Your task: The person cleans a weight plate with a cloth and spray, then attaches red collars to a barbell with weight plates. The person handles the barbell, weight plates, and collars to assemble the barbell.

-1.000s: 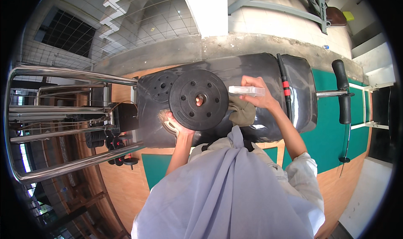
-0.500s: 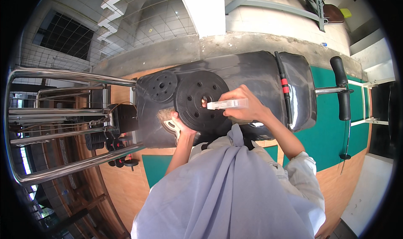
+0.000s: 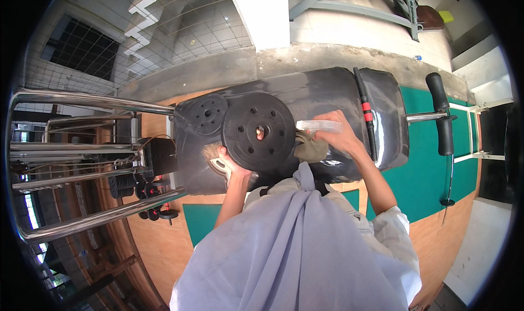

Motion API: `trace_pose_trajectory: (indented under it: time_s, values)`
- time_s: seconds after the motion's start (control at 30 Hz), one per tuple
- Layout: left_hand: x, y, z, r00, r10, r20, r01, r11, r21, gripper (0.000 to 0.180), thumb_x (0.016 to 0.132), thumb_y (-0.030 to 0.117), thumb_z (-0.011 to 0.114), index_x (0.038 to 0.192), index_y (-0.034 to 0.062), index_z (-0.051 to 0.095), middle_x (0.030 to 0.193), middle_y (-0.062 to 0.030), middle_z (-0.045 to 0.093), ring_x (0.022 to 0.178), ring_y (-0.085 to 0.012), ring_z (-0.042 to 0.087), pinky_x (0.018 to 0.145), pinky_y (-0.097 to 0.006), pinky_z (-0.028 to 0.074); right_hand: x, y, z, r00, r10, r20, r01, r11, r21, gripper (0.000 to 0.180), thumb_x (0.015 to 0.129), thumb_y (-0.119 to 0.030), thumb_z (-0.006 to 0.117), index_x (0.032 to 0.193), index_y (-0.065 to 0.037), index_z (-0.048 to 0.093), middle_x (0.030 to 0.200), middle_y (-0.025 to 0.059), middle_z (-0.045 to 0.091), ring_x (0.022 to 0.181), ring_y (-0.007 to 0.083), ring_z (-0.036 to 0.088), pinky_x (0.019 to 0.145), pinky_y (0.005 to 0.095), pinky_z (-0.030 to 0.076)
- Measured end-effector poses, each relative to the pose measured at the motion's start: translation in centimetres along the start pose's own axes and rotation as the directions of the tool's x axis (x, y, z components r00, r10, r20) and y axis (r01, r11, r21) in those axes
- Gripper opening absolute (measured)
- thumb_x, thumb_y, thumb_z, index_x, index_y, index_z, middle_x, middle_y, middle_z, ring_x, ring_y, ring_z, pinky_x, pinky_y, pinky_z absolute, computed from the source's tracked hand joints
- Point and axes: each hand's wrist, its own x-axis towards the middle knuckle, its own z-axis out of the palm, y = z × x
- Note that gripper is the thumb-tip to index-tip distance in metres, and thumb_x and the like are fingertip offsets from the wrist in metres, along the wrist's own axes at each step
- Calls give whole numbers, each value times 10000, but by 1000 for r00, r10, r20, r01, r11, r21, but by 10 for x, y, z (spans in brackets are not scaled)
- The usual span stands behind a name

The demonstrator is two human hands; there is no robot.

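Observation:
My left hand (image 3: 234, 162) grips the lower left rim of a large round black weight plate (image 3: 277, 142), above a black padded bench (image 3: 322, 87). A fingertip shows through the plate's centre hole; the other fingers are hidden beneath. To the right of the plate, my right hand (image 3: 345, 133) is closed round a translucent plastic bottle (image 3: 311, 126) lying sideways. An olive cloth (image 3: 312, 148) hangs or lies just below that bottle; whether the hand holds it too is unclear. A smaller black weight plate (image 3: 216, 118) lies at the upper left.
Beside my left hand lies a cream piece with cutouts (image 3: 219, 167) and brown bristles. A black bar with red bands (image 3: 367, 115) crosses the bench. Chrome rails (image 3: 98, 215) stand left; a foam-roller bar (image 3: 444, 136) stands right. Green mats (image 3: 415, 185) cover part of the floor.
My right hand has moved the bottle right, away from over the plate's centre. The olive cloth and the fingertip in the hole now show more plainly. My left hand keeps its grip.

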Motion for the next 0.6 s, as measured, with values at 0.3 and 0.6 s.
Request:
trace_pose_trajectory:
  time_s: [0.3, 0.6]
  values:
    - [3, -2, 23, 981, 85, -173, -72, 994, 78, 723, 623, 474, 544, 1169, 1, 519, 1120, -191, 579, 952, -309, 574, 822, -410, 493, -28, -13, 10, 965, -141, 219, 92, 972, 218, 216, 584, -85, 652, 789, -28, 688, 637, 109, 645, 541, 224, 600, 524, 302, 450]
    - [-4, -1, 8, 991, 68, -119, -63, 997, 47, 682, 639, 457, 549, 1162, 20, 550, 1142, -165, 595, 980, -303, 588, 845, -406, 498, -14, 6, 14, 987, -161, 15, 161, 987, 16, 215, 644, -117, 623, 836, -49, 692, 684, 114, 647, 561, 236, 596, 533, 301, 442]
